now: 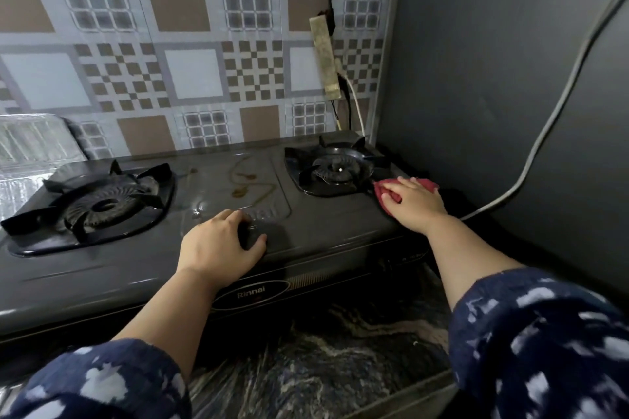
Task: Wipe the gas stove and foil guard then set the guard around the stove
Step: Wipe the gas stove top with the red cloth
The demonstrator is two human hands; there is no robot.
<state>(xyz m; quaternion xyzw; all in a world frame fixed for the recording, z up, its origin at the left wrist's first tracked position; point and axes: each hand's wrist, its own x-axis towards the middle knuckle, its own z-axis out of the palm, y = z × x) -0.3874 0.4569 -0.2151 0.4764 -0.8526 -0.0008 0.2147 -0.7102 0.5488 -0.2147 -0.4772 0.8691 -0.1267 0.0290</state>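
A dark two-burner gas stove (323, 231) sits on the counter, with brown stains in the middle of its top. My right hand (413, 202) presses a red cloth (386, 192) onto the stove's right edge, just beside the right burner (335, 170). My left hand (218, 243) lies flat on the stove top near the front middle, fingers spread, holding nothing. The left burner (102, 204) is uncovered. The silver foil guard (30, 153) stands folded at the far left, behind the stove's left end.
A patterned tile wall runs behind the stove, with a power strip (325, 58) and cords hanging on it. A dark panel closes off the right side, and a grey hose (551, 119) runs down along it. Marbled countertop (323, 367) lies in front.
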